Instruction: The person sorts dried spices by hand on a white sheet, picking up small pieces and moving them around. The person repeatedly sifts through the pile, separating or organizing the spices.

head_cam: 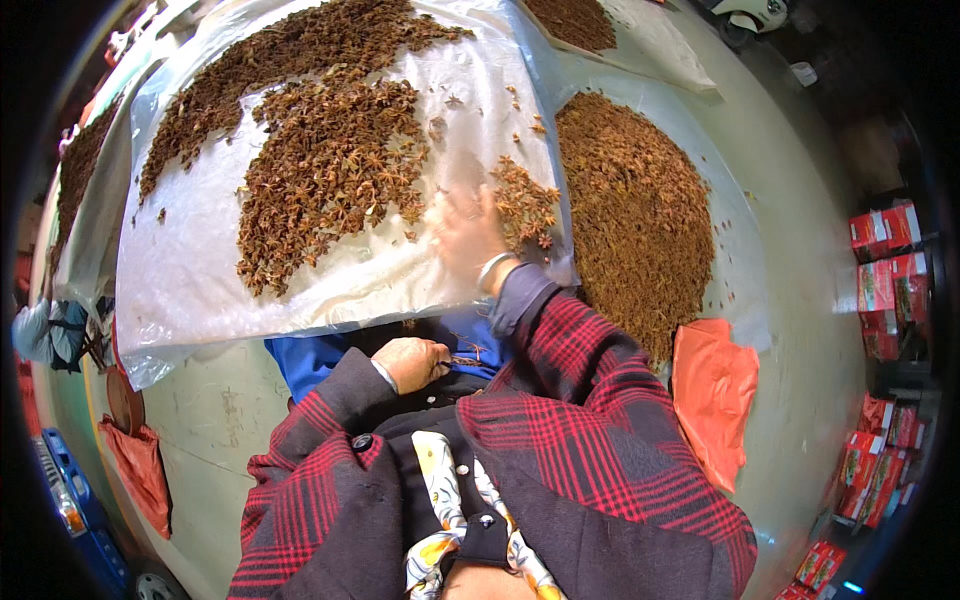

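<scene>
My right hand, blurred by motion, is over a plastic-covered table. To its left lies a large heap of star anise, and close on its right is a smaller group of star anise. The blur hides whether its fingers hold anything. My left hand rests curled in my lap, below the table's near edge, against blue cloth. Thin brown stems lie by its fingertips; whether it grips any is unclear.
Darker star anise covers the table's far side. On the floor at right, a big brown heap lies on plastic sheeting beside an orange sack. Red boxes are stacked farther right. A blue vehicle stands lower left.
</scene>
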The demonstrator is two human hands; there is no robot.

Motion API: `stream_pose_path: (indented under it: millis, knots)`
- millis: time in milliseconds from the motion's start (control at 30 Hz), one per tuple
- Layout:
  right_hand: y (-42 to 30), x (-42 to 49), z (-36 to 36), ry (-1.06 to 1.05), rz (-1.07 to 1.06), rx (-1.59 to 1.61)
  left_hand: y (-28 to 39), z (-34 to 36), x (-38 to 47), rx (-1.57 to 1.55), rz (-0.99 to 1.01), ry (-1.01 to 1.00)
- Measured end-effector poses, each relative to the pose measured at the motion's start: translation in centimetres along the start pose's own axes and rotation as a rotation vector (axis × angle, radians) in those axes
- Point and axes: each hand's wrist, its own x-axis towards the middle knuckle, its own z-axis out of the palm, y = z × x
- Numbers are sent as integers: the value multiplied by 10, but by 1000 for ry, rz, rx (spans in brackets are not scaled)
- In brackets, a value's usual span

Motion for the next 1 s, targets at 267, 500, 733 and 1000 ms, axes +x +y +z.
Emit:
stream_pose_path:
  millis: [267, 500, 733, 1000]
  knots:
    - [186, -42, -11, -11, 345, -295, -20, -39, 9, -88, -14, 534]
    - [197, -55, -34, -39, 474, -299, -70, -152, 57, 322, -613, 676]
    - [48, -14, -8, 144, 128, 221, -78, -117, 55, 302, -67, 584]
    - [40, -20, -7, 127, 166, 232, -90, -115, 22, 477, -207, 794]
